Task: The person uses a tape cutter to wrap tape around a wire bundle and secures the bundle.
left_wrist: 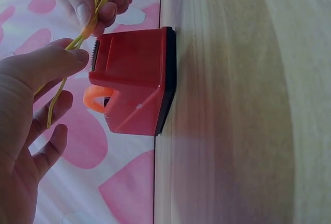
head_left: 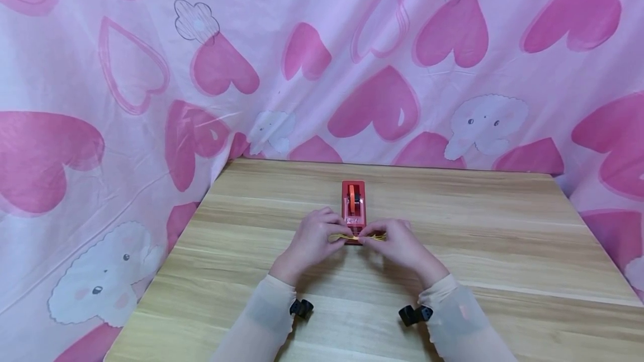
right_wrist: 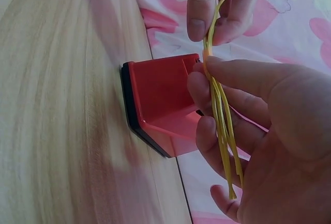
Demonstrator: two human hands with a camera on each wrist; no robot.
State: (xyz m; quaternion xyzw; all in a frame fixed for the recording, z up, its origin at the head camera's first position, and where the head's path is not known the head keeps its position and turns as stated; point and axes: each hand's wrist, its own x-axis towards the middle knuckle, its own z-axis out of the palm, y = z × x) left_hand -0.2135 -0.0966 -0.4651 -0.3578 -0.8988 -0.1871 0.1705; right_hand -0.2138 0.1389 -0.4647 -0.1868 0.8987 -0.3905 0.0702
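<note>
A small bundle of thin yellow strands (right_wrist: 222, 125) is stretched between both hands, just above the front end of a red tape dispenser (head_left: 354, 220). Orange tape (left_wrist: 88, 29) wraps the middle of the bundle. My left hand (head_left: 318, 234) pinches the strands on one side of the tape between thumb and index finger, its other fingers spread loosely. On the other side my right hand (head_left: 401, 243) pinches them at the tape, with loose ends running across its palm in the right wrist view. The dispenser's serrated cutter (left_wrist: 94, 56) lies close to the fingertips.
An orange tape roll (head_left: 351, 200) sits in the dispenser, which stands on the wooden table (head_left: 503, 239). Behind the table hangs a pink curtain (head_left: 312, 10) with hearts. Black wrist cameras show on both sleeves.
</note>
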